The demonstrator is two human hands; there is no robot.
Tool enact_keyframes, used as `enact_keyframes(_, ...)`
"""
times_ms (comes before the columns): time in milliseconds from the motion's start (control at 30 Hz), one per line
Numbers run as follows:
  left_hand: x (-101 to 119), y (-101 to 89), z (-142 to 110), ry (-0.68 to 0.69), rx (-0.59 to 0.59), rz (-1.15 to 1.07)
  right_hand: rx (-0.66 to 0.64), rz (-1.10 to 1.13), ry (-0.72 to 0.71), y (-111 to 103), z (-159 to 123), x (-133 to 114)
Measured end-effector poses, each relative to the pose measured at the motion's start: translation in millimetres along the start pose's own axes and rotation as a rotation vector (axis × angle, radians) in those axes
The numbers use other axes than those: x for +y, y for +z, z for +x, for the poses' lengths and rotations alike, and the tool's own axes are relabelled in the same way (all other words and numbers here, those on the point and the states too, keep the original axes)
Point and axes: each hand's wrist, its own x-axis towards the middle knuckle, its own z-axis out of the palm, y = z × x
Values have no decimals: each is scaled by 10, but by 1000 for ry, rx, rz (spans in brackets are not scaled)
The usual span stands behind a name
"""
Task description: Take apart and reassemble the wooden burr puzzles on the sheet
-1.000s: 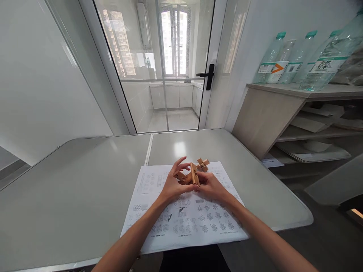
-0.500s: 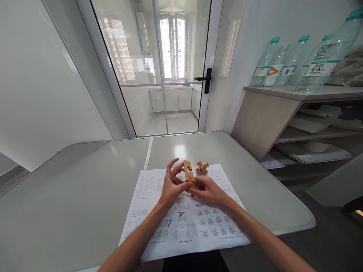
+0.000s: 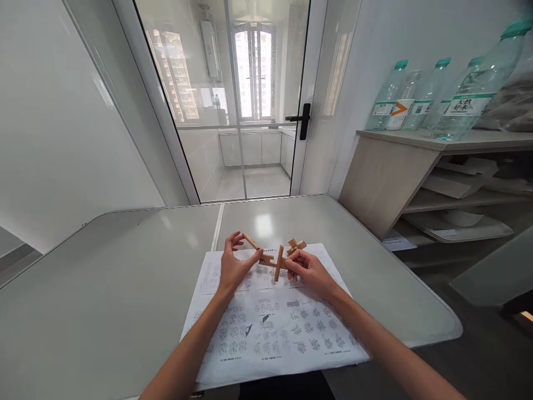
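Note:
My left hand (image 3: pixel 235 265) is closed on notched wooden puzzle pieces (image 3: pixel 267 260), one slanting up past the fingertips and one pointing right. Between the thumb and fingers of my right hand (image 3: pixel 307 271) is another wooden puzzle piece (image 3: pixel 278 263), upright and crossed by a short bar. The two hands' pieces are close together; whether they touch I cannot tell. Just behind my right hand lies a star-shaped wooden puzzle (image 3: pixel 296 245), partly hidden by the fingers. Both hands are above a printed sheet (image 3: pixel 275 328) with rows of line diagrams.
The sheet lies on a pale grey table (image 3: pixel 104 289). At the right stands a wooden shelf unit (image 3: pixel 375 178) with several plastic bottles (image 3: pixel 464 105) on top. A glass door with a black handle (image 3: pixel 305 121) is behind the table.
My hands have drawn apart. The wooden pieces held together before are now split between them, the left hand having moved left and the right hand slightly up.

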Motion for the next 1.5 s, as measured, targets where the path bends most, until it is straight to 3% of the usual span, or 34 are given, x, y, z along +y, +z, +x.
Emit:
enact_keyframes(200, -152, -71, 69, 32, -34, 217, 33, 56, 10, 4, -3, -50)
enact_keyframes(433, -241, -198, 105, 203, -269, 485, 83, 138, 31, 12, 3, -87)
enact_keyframes(800, -318, -545, 165, 264, -528, 476, 59, 158, 52, 18, -11, -109)
enact_keyframes(933, -301, -594, 162, 273, -542, 483, 43, 117, 49, 24, -21, -121)
enact_keyframes(1067, -122, -479, 55, 243, -469, 353, 24, 83, 46, 28, -29, -114)
enact_keyframes(1200, 55, -297, -105, 27, -580, 75, -11, 80, 43, 32, -34, -107)
enact_keyframes(1333, 94, -194, -171, -63, -655, -125, -105, 82, 59, 26, -44, -106)
enact_keyframes(1500, 57, -200, -145, -122, -748, -262, -255, 120, 33, 16, -76, -132)
